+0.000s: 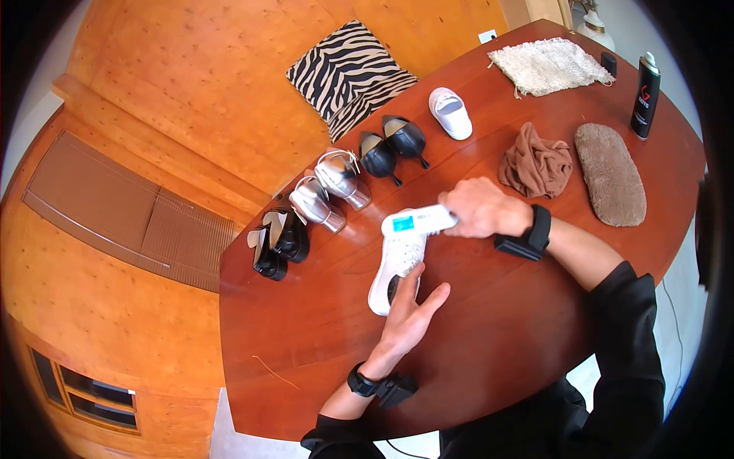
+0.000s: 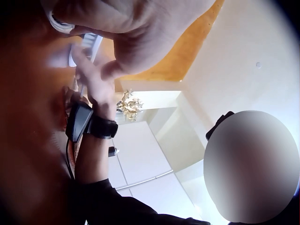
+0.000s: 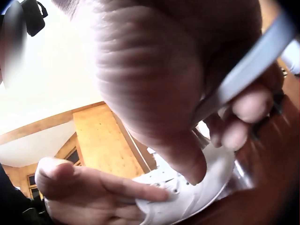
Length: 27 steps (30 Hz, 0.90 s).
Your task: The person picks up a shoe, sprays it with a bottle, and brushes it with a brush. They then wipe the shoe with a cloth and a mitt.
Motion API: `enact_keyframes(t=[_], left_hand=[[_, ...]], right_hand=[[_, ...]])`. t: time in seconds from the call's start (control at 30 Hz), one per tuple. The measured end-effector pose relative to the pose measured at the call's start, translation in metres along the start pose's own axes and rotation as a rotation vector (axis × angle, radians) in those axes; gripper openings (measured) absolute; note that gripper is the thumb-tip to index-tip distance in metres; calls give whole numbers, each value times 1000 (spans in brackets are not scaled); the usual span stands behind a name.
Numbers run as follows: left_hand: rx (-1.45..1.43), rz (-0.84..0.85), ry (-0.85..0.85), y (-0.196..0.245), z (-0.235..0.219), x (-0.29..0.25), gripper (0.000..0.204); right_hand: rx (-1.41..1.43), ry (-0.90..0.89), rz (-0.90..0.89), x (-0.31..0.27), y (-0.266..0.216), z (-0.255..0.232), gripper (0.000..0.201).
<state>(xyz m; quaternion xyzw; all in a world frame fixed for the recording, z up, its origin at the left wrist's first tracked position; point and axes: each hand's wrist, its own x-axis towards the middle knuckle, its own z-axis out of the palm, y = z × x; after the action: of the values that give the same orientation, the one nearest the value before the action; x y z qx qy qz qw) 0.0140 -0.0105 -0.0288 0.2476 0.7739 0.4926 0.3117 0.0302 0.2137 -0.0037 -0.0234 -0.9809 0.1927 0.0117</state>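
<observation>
A white lace-up sneaker (image 1: 405,251) lies on the brown table in the head view, its toe partly covered. My right hand (image 1: 487,208) grips a white handheld device (image 1: 430,220) with a lit blue screen, whose rounded head overlaps the sneaker's toe. At the sneaker's ankle opening is my left hand (image 1: 407,317), with the thumb spread away to the side. In the right wrist view, that left hand (image 3: 93,192) lays a straight finger along the white sneaker (image 3: 197,192) by its eyelets.
Along the far edge stand black shoes (image 1: 287,236), silver heels (image 1: 342,180), black heels (image 1: 405,138) and a white slip-on (image 1: 451,115). Right of them lie a crumpled brown cloth (image 1: 535,161), a fluffy brown pad (image 1: 610,172), a white fringed cloth (image 1: 550,65) and a black spray can (image 1: 646,96).
</observation>
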Motion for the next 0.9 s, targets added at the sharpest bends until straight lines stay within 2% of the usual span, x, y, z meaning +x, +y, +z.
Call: enact_keyframes(t=[0.1, 0.17, 0.23, 0.27, 0.33, 0.43, 0.5, 0.63, 0.7, 0.83, 0.9], left_hand=[[16, 11, 14, -3, -2, 2, 72], [26, 28, 28, -4, -2, 2, 70], [-119, 24, 107, -5, 1, 2, 52], [-118, 23, 105, -4, 2, 2, 52], [-368, 37, 224, -2, 3, 2, 40], [-496, 119, 275, -9, 5, 4, 37], [-474, 107, 286, -9, 6, 2, 40], [-519, 103, 291, -3, 7, -3, 51], [-532, 91, 272, 2, 5, -6, 56], [-585, 95, 242, 11, 8, -14, 67], [-594, 88, 234, 9, 7, -17, 69]], right_hand=[[-71, 58, 110, 5, 21, -1, 25], [-86, 58, 141, 4, 19, -6, 24], [-71, 62, 107, 1, 11, -6, 24], [-60, 58, 76, 2, 4, -2, 23], [-25, 23, -1, -3, -13, 4, 23], [-14, 49, -74, -7, -20, 11, 26], [-25, 80, -114, -5, -15, 13, 29], [-20, 158, 98, 5, 11, 8, 30], [-42, 162, 108, 8, 19, 10, 30], [-33, 133, 103, 4, 3, 10, 31], [10, 88, 14, 3, -7, 14, 33]])
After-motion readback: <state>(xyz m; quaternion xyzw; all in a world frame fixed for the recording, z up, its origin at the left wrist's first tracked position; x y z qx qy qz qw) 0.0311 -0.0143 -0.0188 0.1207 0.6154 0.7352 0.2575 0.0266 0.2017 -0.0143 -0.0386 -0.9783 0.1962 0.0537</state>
